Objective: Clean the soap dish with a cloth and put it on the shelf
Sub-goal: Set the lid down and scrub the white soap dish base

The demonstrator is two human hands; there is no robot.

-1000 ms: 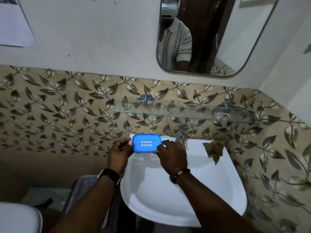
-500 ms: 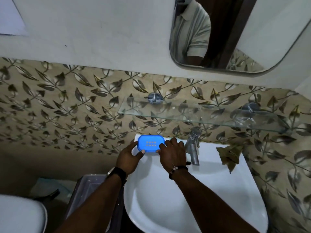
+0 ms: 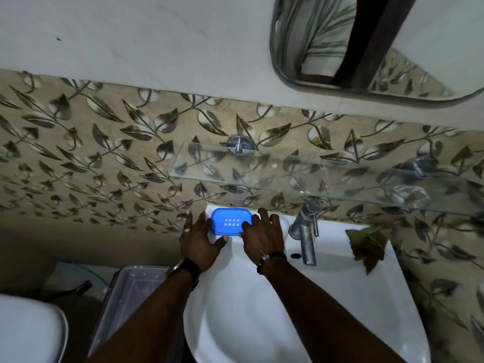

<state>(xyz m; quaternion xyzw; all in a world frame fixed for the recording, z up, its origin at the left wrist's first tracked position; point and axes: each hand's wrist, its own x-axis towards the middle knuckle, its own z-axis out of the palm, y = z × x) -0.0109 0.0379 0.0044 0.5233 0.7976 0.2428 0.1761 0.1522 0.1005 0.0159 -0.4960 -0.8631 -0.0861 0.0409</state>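
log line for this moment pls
soap dish on sink back ledge, left of tap | left hand, right hand flank it, grip unclear | glass shelf bare

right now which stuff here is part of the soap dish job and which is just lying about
Part of the job: blue soap dish, glass shelf, brownish cloth on the sink edge, left hand, right hand.

Just there: tap, sink, mirror, plastic bin.

Leaf-patterned tiled wall (image 3: 91,158), white sink (image 3: 327,297), mirror (image 3: 392,43), dim light
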